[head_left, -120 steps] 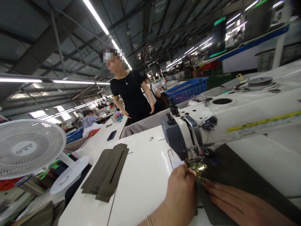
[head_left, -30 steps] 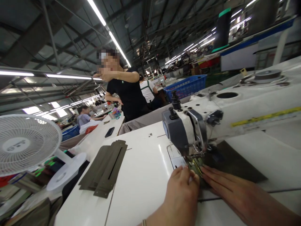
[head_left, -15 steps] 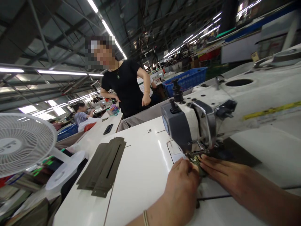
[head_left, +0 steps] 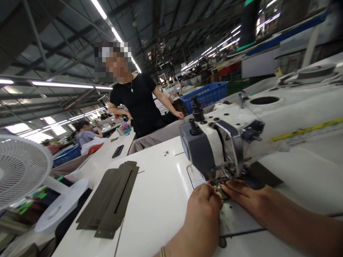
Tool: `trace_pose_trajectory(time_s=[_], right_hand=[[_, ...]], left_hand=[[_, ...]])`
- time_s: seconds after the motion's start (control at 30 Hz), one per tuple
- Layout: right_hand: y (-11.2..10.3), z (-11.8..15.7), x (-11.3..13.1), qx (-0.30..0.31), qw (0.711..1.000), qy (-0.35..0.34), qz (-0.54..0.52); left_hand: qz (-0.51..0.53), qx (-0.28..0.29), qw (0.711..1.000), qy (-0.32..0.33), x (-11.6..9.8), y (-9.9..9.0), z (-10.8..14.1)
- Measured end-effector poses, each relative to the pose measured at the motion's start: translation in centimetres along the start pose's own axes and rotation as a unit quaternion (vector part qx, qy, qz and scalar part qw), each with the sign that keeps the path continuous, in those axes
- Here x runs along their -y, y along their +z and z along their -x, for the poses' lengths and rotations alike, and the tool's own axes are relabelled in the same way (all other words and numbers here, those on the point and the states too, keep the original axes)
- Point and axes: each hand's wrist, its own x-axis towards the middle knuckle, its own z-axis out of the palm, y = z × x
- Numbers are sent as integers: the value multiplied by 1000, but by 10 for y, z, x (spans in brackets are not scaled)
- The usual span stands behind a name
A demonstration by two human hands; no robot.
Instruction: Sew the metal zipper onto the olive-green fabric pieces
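In the head view, my left hand [head_left: 204,216] is closed in a pinch just in front of the needle area of a sewing machine [head_left: 203,142]. Its fingertips grip the near edge of an olive fabric piece [head_left: 266,174], and the exact hold is partly hidden. My right hand [head_left: 250,200] lies flat with fingers stretched out, pressing the fabric beside the presser foot [head_left: 218,181]. Most of the fabric is covered by that hand and the machine head; a dark olive part shows behind the hand.
A stack of olive fabric pieces [head_left: 109,200] lies on the white table [head_left: 150,207] at left. Beyond are a white fan [head_left: 24,171], a phone [head_left: 118,151] and a blue crate [head_left: 206,95]. A person in black [head_left: 134,103] stands across the table.
The view has shifted a little, so the scene sits slightly further left. The standing person's arm has reached outward to the cloth-covered edge. Both my hands stay at the presser foot.
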Motion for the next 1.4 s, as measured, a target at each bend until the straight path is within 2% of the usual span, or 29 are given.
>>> trace_pose_trajectory(time_s=[0.1, 0.23, 0.47, 0.6, 0.93, 1.1, 1.27, 1.4], right_hand=[[-12, -10, -3, 16, 999, -31, -6], [-19, -17, -4, 53, 998, -22, -26], [3, 1, -6, 14, 1000, -7, 5], [10, 7, -8, 18, 1000, -7, 8], [-19, -31, 0, 7, 997, -72, 27], [-9, -19, -7, -16, 996, -88, 31], [-1, -6, -15, 27, 997, -69, -28], [-12, 3, -39, 70, 996, -19, -60]], left_hand=[[-17, 13, 1000, -4, 0, 1, -1], [-28, 37, 999, -12, 1, 2, -2], [-38, 35, 999, 0, 4, 3, -4], [-47, 34, 998, 7, 5, 2, -5], [-73, 19, 997, 10, 10, 15, -3], [-70, 40, 997, 7, 13, 16, -2], [-60, 32, 998, -3, 13, 14, -4], [-53, 29, 998, -21, 11, 3, -7]])
